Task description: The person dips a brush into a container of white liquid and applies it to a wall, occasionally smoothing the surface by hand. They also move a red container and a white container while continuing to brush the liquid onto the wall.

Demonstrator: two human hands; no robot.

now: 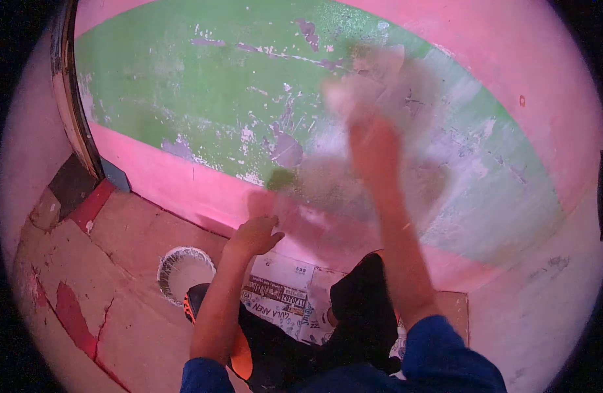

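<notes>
My right hand [375, 141] is raised against the wall [203, 85], blurred by motion, its fingers looking closed. A pale blurred shape shows at the fingers; I cannot tell what the hand holds. Around it, greyish-white smears spread across the green paint, which has chipped purple and white patches. Lower down, my left hand [257, 236] hangs in front of the pink band of the wall, thumb apart from loosely bent fingers and nothing in it. A round bucket [187, 274] with a white-crusted rim and pale contents stands on the floor, left of my left forearm.
Flattened printed cardboard [282, 288] lies on the floor between my knees, against the wall's foot. Dark wooden trim [79, 111] runs down the wall's left edge. The reddish-brown floor [118, 288] has cracks and red patches. A pale wall surface [544, 308] rises at right.
</notes>
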